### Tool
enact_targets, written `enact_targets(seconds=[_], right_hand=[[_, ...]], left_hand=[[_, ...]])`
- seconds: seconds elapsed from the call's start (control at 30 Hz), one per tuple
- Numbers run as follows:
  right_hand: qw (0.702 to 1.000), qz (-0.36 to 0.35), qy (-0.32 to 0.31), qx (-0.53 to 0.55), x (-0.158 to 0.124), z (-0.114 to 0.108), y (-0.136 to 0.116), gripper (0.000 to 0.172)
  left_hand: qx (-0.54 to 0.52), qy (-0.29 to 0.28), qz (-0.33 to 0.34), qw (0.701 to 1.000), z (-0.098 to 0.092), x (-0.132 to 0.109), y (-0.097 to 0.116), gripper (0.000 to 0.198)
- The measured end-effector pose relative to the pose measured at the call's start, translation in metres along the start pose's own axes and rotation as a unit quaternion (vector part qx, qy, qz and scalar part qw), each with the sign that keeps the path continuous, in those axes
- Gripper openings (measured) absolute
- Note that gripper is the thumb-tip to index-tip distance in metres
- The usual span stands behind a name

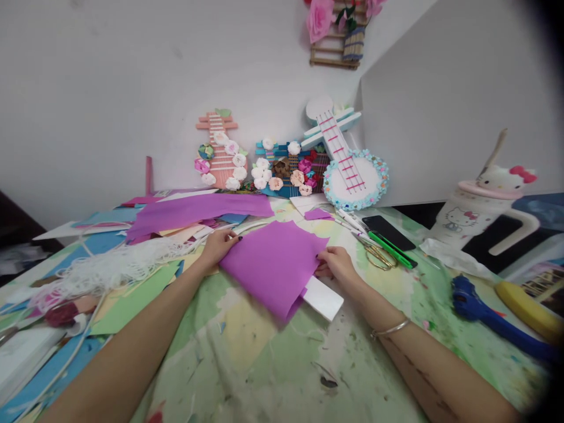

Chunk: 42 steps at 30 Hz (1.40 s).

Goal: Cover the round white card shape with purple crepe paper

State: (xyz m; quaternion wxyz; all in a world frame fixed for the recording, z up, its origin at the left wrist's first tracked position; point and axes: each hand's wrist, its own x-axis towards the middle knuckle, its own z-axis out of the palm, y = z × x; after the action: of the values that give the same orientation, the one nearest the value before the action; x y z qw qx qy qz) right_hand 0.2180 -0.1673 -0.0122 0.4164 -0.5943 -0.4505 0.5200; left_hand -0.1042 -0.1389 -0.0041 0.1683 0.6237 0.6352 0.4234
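A purple sheet of craft paper [275, 261] lies in the middle of the table over a white card [324, 298] that sticks out at its lower right. My left hand [219, 247] pinches the sheet's left edge, fingers closed on it. My right hand [337, 264] grips the sheet's right edge, a thin bracelet [390, 329] on that wrist.
A longer purple sheet [198, 211] and coloured papers lie at the left with white string [114, 267]. Scissors [379, 254], a green cutter [392, 249], a phone [388, 230], a Hello Kitty mug [480, 211] and a blue glue gun [484, 314] sit right. Flower crafts [286, 167] lean on the wall.
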Motion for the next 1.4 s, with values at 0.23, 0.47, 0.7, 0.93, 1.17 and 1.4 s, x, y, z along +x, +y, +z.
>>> enact_targets(seconds=[0.23, 0.47, 0.7, 0.93, 1.17, 1.4], right_hand=[[1.000, -0.002, -0.019, -0.003, 0.003, -0.004, 0.002, 0.006], [0.998, 0.002, -0.059, -0.013, 0.002, -0.003, 0.003, 0.004], [0.977, 0.048, -0.199, -0.059, -0.026, -0.024, -0.027, 0.027], [0.920, 0.042, -0.366, -0.133, -0.032, -0.037, -0.030, 0.068], [0.914, 0.039, -0.381, -0.137, -0.030, -0.041, -0.032, 0.078], [0.904, 0.046, -0.399, -0.145, -0.028, -0.048, -0.033, 0.080]], left_hand=[[0.106, 0.001, 0.179, 0.978, 0.004, -0.014, 0.051, 0.034], [0.208, -0.320, 0.387, 0.840, 0.045, -0.078, 0.110, 0.075], [0.218, -0.336, 0.340, 0.851, 0.044, -0.071, 0.097, 0.058], [0.228, -0.312, 0.332, 0.861, 0.039, -0.048, 0.077, 0.055], [0.200, -0.320, 0.340, 0.861, 0.038, -0.042, 0.067, 0.059], [0.216, -0.333, 0.340, 0.853, 0.039, -0.044, 0.070, 0.063]])
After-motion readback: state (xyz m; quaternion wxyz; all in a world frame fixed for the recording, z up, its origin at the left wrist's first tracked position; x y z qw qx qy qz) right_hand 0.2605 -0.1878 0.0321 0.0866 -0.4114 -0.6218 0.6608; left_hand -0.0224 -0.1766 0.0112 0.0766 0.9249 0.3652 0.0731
